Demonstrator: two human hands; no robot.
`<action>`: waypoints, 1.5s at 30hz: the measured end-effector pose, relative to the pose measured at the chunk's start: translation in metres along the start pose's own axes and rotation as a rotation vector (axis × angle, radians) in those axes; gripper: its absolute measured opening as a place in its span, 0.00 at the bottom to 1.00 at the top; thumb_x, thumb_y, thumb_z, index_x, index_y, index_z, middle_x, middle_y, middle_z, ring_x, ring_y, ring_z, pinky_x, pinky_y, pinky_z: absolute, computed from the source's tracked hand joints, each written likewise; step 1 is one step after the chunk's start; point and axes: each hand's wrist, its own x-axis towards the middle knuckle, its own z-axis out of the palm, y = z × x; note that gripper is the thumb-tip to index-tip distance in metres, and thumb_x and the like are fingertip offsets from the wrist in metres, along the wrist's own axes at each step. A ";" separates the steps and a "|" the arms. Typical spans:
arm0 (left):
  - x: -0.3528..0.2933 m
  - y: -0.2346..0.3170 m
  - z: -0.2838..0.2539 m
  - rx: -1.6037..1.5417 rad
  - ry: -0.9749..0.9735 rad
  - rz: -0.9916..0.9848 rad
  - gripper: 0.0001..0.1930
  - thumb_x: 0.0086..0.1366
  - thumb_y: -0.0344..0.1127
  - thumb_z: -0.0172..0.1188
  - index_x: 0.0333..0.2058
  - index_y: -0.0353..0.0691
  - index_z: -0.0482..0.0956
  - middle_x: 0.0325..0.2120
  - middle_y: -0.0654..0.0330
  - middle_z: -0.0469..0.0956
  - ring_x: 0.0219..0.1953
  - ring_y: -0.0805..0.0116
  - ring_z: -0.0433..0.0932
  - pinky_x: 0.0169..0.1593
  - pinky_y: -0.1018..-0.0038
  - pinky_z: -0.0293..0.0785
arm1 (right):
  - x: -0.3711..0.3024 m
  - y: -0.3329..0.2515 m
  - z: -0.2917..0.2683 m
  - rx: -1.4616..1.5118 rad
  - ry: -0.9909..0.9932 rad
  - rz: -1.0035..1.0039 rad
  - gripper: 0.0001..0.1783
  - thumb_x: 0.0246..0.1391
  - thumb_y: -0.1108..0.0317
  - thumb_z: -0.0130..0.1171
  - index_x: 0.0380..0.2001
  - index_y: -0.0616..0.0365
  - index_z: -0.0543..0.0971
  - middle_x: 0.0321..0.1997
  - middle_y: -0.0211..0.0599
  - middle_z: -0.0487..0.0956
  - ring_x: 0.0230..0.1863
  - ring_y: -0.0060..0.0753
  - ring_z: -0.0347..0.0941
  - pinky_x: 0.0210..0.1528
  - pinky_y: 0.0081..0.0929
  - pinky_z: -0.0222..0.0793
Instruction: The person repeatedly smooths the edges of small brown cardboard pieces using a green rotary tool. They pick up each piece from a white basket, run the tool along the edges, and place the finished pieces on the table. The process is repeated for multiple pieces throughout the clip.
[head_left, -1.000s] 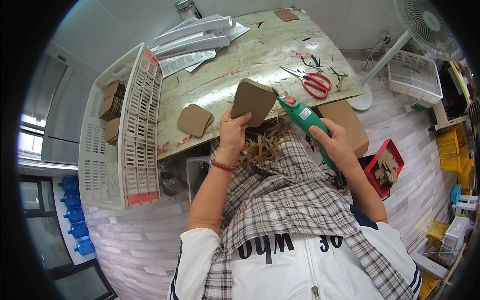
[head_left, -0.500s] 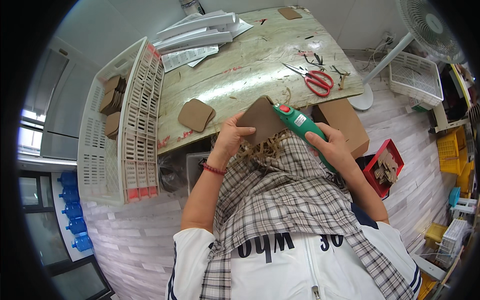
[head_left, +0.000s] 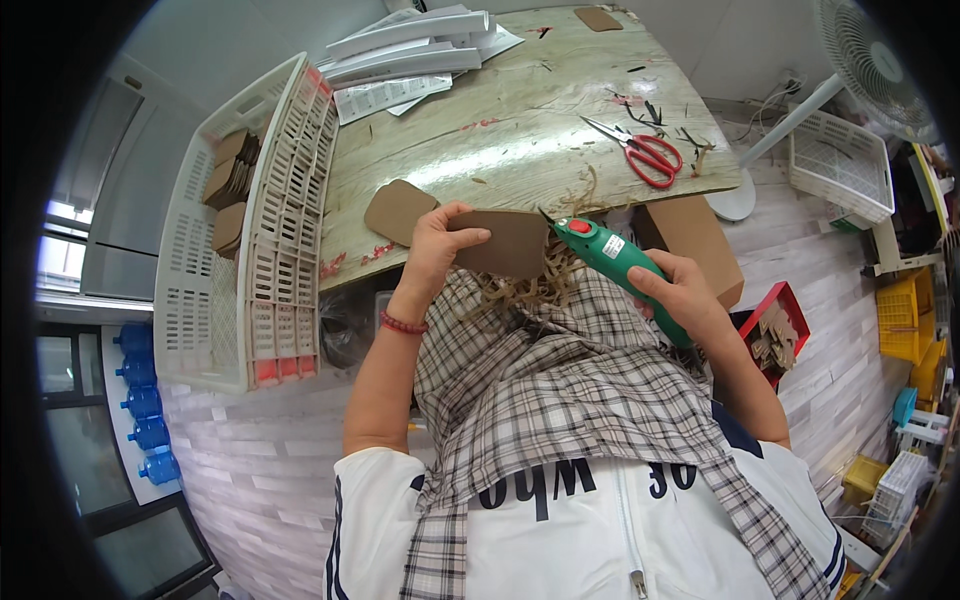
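My left hand (head_left: 440,250) pinches a flat brown rounded-corner piece (head_left: 505,250), like leather or board, thumb on top, over my lap. In my right hand (head_left: 685,290) is a green handheld electric cutter (head_left: 622,262) with a red switch. Its dark pointed tip is at the piece's right far corner; whether they touch, I cannot tell. Thin brown trimmings (head_left: 530,292) lie in a tangle on my plaid apron (head_left: 560,390) below the piece. Another brown rounded piece (head_left: 395,210) rests on the table edge, just beyond my left hand.
On the worn table (head_left: 470,150) lie red-handled scissors (head_left: 652,160), dark scraps and papers (head_left: 410,60). A white plastic crate (head_left: 285,240) holding brown pieces stands left. To the right are a cardboard box (head_left: 690,235), a red box of scraps (head_left: 775,335) and a fan (head_left: 875,70).
The brown piece has turned and tilted flatter, and my left hand has moved left and upward with it. The cutter stays at its far right corner. The view has shifted slightly.
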 end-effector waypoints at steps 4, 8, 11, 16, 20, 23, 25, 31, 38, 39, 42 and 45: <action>0.002 -0.007 -0.009 -0.127 0.039 0.063 0.09 0.54 0.23 0.66 0.35 0.35 0.81 0.29 0.61 0.82 0.29 0.75 0.79 0.36 0.79 0.77 | -0.001 -0.004 0.003 -0.025 -0.025 0.045 0.22 0.57 0.54 0.61 0.42 0.65 0.78 0.26 0.29 0.75 0.26 0.16 0.70 0.26 0.18 0.68; 0.002 -0.006 -0.010 -0.117 0.017 0.002 0.09 0.54 0.23 0.66 0.36 0.34 0.81 0.30 0.61 0.82 0.30 0.75 0.80 0.36 0.79 0.77 | 0.002 0.001 0.002 -0.067 -0.058 0.051 0.23 0.57 0.53 0.62 0.42 0.65 0.78 0.26 0.30 0.75 0.25 0.17 0.70 0.26 0.18 0.68; 0.002 -0.006 -0.009 -0.077 -0.018 -0.061 0.07 0.55 0.23 0.65 0.35 0.34 0.81 0.30 0.61 0.82 0.31 0.74 0.79 0.38 0.78 0.76 | 0.003 0.000 0.004 -0.087 -0.072 0.049 0.23 0.57 0.53 0.62 0.42 0.65 0.78 0.26 0.30 0.75 0.24 0.17 0.70 0.25 0.18 0.67; 0.003 -0.009 -0.001 -0.050 -0.089 -0.107 0.09 0.54 0.23 0.66 0.35 0.33 0.82 0.30 0.61 0.82 0.30 0.75 0.80 0.37 0.79 0.76 | 0.005 0.005 0.006 -0.126 -0.098 0.053 0.21 0.58 0.55 0.60 0.43 0.65 0.76 0.26 0.29 0.74 0.25 0.17 0.69 0.26 0.18 0.66; 0.004 -0.010 0.007 0.000 -0.163 -0.154 0.09 0.54 0.23 0.66 0.35 0.33 0.81 0.29 0.61 0.82 0.30 0.75 0.79 0.38 0.79 0.76 | 0.007 0.006 0.009 -0.124 -0.091 0.055 0.22 0.58 0.55 0.61 0.43 0.65 0.76 0.25 0.29 0.74 0.25 0.16 0.69 0.25 0.18 0.65; 0.004 -0.009 0.009 0.050 -0.198 -0.175 0.09 0.51 0.24 0.67 0.34 0.33 0.82 0.28 0.62 0.82 0.29 0.76 0.79 0.37 0.80 0.75 | 0.008 0.002 0.012 -0.134 -0.110 0.052 0.22 0.58 0.55 0.61 0.43 0.65 0.76 0.25 0.29 0.74 0.25 0.16 0.69 0.25 0.18 0.65; 0.003 -0.008 0.011 0.077 -0.222 -0.197 0.09 0.50 0.24 0.68 0.32 0.34 0.82 0.28 0.63 0.82 0.29 0.76 0.78 0.37 0.80 0.74 | 0.010 0.002 0.013 -0.134 -0.116 0.053 0.22 0.58 0.56 0.61 0.43 0.65 0.76 0.25 0.29 0.74 0.25 0.16 0.69 0.25 0.18 0.65; 0.006 -0.005 0.017 0.120 -0.351 -0.279 0.11 0.49 0.22 0.67 0.34 0.35 0.81 0.29 0.63 0.82 0.32 0.76 0.78 0.40 0.79 0.73 | 0.018 -0.006 0.024 -0.086 -0.134 0.018 0.20 0.57 0.56 0.61 0.41 0.66 0.78 0.24 0.28 0.74 0.23 0.16 0.67 0.25 0.18 0.65; 0.006 0.013 -0.036 0.242 -0.115 -0.059 0.12 0.52 0.26 0.67 0.37 0.37 0.80 0.31 0.65 0.79 0.34 0.75 0.77 0.41 0.78 0.73 | 0.025 0.004 0.027 0.035 0.001 0.029 0.17 0.58 0.60 0.60 0.40 0.66 0.77 0.26 0.29 0.74 0.25 0.16 0.69 0.26 0.19 0.67; 0.013 0.010 -0.073 0.205 0.003 -0.052 0.12 0.53 0.26 0.66 0.38 0.37 0.79 0.33 0.63 0.80 0.36 0.74 0.78 0.41 0.77 0.74 | 0.024 0.006 0.024 0.028 0.009 0.026 0.17 0.58 0.60 0.60 0.41 0.66 0.77 0.25 0.29 0.74 0.24 0.16 0.69 0.26 0.19 0.67; 0.029 0.031 -0.131 0.178 0.132 -0.051 0.13 0.55 0.26 0.65 0.40 0.36 0.78 0.32 0.60 0.81 0.35 0.71 0.78 0.41 0.76 0.74 | 0.025 0.015 0.013 0.001 0.041 0.033 0.18 0.58 0.60 0.60 0.42 0.65 0.78 0.24 0.29 0.74 0.23 0.16 0.69 0.25 0.18 0.67; 0.054 0.032 -0.164 0.388 0.190 -0.101 0.15 0.54 0.28 0.66 0.41 0.36 0.79 0.34 0.60 0.81 0.36 0.70 0.78 0.43 0.74 0.73 | 0.029 0.013 0.015 -0.025 0.050 0.006 0.16 0.59 0.60 0.58 0.40 0.64 0.77 0.22 0.29 0.74 0.21 0.16 0.68 0.24 0.17 0.65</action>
